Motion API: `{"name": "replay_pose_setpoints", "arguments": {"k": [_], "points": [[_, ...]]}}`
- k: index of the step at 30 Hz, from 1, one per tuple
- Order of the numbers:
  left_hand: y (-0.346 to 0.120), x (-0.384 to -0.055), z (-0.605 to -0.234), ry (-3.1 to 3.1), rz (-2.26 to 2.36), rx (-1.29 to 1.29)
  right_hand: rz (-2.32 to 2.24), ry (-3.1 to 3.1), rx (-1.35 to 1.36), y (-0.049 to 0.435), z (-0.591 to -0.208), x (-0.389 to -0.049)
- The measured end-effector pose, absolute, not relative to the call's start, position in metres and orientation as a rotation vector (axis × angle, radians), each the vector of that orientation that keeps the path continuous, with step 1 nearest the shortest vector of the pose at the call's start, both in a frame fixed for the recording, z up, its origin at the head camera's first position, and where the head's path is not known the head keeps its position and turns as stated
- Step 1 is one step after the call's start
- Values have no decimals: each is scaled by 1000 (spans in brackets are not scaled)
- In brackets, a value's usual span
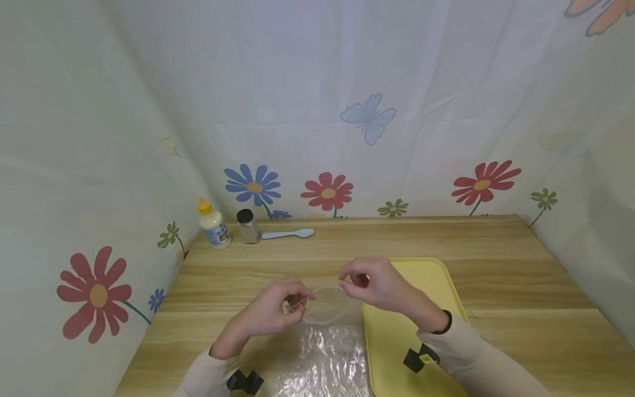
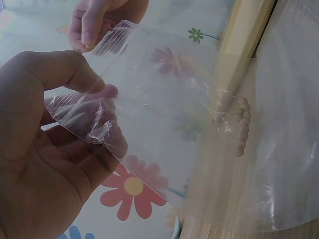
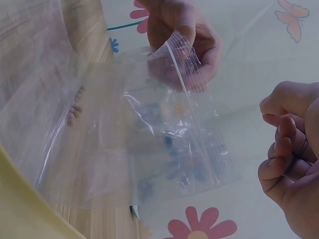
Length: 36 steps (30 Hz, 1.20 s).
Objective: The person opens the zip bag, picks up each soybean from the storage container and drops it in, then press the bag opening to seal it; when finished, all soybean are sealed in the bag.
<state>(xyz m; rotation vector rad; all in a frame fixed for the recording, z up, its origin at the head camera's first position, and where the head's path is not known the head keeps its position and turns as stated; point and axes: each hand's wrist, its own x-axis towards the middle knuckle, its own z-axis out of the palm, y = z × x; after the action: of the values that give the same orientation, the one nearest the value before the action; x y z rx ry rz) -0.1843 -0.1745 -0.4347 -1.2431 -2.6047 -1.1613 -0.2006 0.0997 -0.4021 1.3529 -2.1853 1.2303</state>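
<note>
A clear zip bag (image 2: 164, 99) hangs from my left hand (image 1: 278, 306), which grips its mouth edge between thumb and fingers. Several small beige balls (image 2: 242, 127) lie in a row low in the bag, also visible through the plastic in the right wrist view. My right hand (image 1: 379, 284) is beside the bag's mouth, level with the zip strip. Its fingers (image 3: 276, 159) are curled in, thumb and index tip close together; I see nothing held there. A small gap parts this hand from the bag in the right wrist view.
A yellow tray (image 1: 421, 270) lies under my right forearm. Shiny clear plastic (image 1: 322, 366) shows at the table's front. Along the back left stand a yellow-capped bottle (image 1: 215, 229) and a black-lidded jar (image 1: 248, 227), with a pale blue spoon (image 1: 288, 234) beside them. Printed curtains hang behind.
</note>
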Motion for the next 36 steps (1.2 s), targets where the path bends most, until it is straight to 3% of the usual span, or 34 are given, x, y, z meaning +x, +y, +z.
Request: {"name": "replay_pose_setpoints", "arguments": {"k": [8, 17, 36], "points": [[-175, -185, -435, -2610, -1161, -1242, 1232, -2164, 1374, 92, -384, -183], [-175, -184, -434, -2615, -1160, -1242, 1200, -2170, 1396, 95, -406, -198], [-175, -184, -435, -2590, -1154, -1258, 1219, -2287, 1293, 105, -407, -206]]}}
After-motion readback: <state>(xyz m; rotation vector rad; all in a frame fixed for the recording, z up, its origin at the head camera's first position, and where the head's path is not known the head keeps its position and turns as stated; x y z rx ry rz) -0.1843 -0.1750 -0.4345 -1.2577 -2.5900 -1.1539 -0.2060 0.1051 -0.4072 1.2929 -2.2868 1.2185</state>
